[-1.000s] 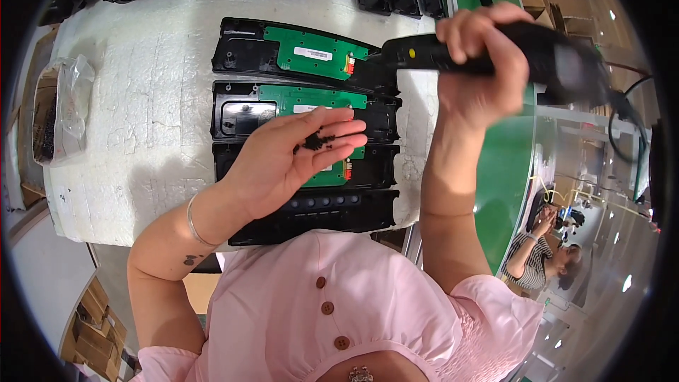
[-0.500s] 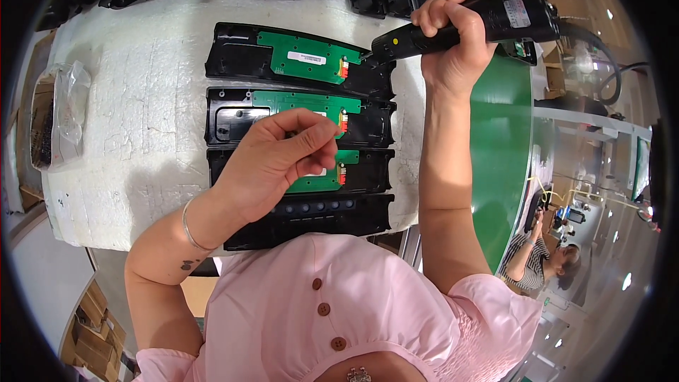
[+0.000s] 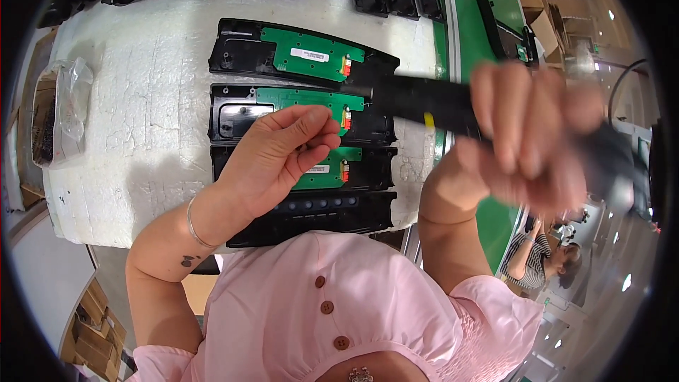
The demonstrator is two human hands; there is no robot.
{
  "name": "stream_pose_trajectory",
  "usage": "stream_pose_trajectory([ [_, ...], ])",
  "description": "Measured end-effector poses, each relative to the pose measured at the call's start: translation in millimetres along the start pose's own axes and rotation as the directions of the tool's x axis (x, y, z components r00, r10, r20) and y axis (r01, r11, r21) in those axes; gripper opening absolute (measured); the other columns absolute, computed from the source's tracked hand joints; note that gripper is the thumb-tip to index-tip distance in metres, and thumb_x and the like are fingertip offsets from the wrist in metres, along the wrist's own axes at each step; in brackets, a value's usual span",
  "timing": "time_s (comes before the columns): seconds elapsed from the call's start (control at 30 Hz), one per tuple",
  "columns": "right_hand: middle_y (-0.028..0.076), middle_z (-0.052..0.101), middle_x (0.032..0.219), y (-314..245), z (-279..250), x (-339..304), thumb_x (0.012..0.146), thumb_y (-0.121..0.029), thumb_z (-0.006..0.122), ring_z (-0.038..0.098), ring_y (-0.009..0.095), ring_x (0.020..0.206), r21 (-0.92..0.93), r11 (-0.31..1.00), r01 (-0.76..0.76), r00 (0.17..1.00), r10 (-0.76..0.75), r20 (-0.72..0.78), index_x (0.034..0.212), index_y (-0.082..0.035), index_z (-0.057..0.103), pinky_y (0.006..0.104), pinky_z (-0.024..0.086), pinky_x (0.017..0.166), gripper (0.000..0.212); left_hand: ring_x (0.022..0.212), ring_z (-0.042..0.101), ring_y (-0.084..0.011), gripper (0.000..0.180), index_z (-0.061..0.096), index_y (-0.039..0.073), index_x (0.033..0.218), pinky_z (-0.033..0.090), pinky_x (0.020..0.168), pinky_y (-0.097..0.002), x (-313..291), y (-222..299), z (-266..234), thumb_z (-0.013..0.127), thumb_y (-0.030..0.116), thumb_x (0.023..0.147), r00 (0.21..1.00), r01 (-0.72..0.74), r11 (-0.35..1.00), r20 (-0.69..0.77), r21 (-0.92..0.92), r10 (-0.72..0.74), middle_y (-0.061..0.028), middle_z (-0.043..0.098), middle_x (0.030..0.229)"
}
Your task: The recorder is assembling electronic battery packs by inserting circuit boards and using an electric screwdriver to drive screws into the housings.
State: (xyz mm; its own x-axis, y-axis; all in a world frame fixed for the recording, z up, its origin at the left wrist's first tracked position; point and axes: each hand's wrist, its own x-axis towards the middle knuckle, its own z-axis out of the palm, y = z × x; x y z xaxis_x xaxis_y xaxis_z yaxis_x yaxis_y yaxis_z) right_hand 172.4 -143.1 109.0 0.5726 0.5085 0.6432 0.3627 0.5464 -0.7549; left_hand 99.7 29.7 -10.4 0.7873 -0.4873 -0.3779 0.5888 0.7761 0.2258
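R hand [image 3: 527,134], blurry, has fingers wrapped round blk power driver [image 3: 453,102]; its bit points L, over the gap btwn top panel [image 3: 244,56] & 2nd panel [image 3: 244,119]; can't tell if it touches. L hand [image 3: 272,152] hangs over 2nd & 3rd panel [image 3: 371,170], thumb & index fingertip pressed together, other fingers curled; can't tell what's in them. Those 3 blk panels, each w/ green PCB, & a 4th panel [image 3: 332,221] w/ a row of round spots, lie stacked toward the body on wht foam-topped counter [image 3: 155,99]. Box w/ clear bag [image 3: 74,110] far L.
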Motion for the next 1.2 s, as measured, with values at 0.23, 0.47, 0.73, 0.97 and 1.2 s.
stream_pose_trajectory([
  [0.23,-0.008,0.055,0.056,-18,21,-9,0.069,-0.014,0.059,0.051,0.003,0.05,-0.109,0.993,-0.052,0.991,0.065,0.12,0.093,-0.011,0.044,0.0141,0.042,0.053,0.028,0.074,0.061,-0.0108,0.017,0.058,0.002,0.092,0.053,0.065,-0.0171,-2,-4,0,0.056,0.017,0.085,0.999,0.007,0.999,0.041,-0.049,-0.005,-0.0056,0.061,0.084],
  [0.47,-0.006,0.054,0.055,-17,29,-19,0.067,-0.01,0.058,0.049,0.004,0.048,-0.077,0.995,-0.063,0.996,0.057,-0.069,0.087,-0.011,0.043,0.0153,0.039,0.052,0.026,0.077,0.061,-0.0117,0.023,0.057,0.001,0.093,0.052,0.067,-0.0182,-3,-6,-3,0.056,0.023,0.085,0.994,0.051,0.996,0.101,-0.074,-0.044,-0.0062,0.06,0.085],
  [0.73,0.004,0.042,0.057,40,13,-28,0.068,-0.002,0.043,0.04,0.013,0.046,-0.083,0.988,-0.128,0.923,0.088,-0.374,0.094,-0.002,0.044,0.0301,0.036,0.05,0.026,0.105,0.052,-0.0292,0.037,0.04,-0.01,0.118,0.045,0.091,-0.0303,-7,-22,9,0.039,0.017,0.093,0.966,0.246,0.967,0.063,0.07,-0.25,-0.0216,0.053,0.109],
  [0.97,0.007,0.048,0.059,54,1,-34,0.067,0.005,0.045,0.043,0.013,0.044,-0.054,0.988,-0.142,0.905,0.107,-0.412,0.09,0.002,0.045,0.0282,0.04,0.045,0.023,0.089,0.061,-0.0228,0.023,0.051,-0.002,0.106,0.051,0.078,-0.0266,-7,-20,9,0.046,0.013,0.09,0.98,0.147,0.961,0.099,0.233,-0.174,-0.0138,0.06,0.095],
  [1.2,0.004,0.038,0.053,51,19,-31,0.064,-0.002,0.04,0.035,0.012,0.044,-0.196,0.938,-0.286,0.901,0.193,-0.389,0.085,-0.003,0.042,0.0296,0.034,0.048,0.021,0.079,0.062,-0.0164,0.015,0.057,0.001,0.095,0.052,0.071,-0.0239,-7,-16,11,0.054,0.012,0.086,0.99,0.129,0.952,0.016,0.278,-0.139,-0.0098,0.062,0.088],
])
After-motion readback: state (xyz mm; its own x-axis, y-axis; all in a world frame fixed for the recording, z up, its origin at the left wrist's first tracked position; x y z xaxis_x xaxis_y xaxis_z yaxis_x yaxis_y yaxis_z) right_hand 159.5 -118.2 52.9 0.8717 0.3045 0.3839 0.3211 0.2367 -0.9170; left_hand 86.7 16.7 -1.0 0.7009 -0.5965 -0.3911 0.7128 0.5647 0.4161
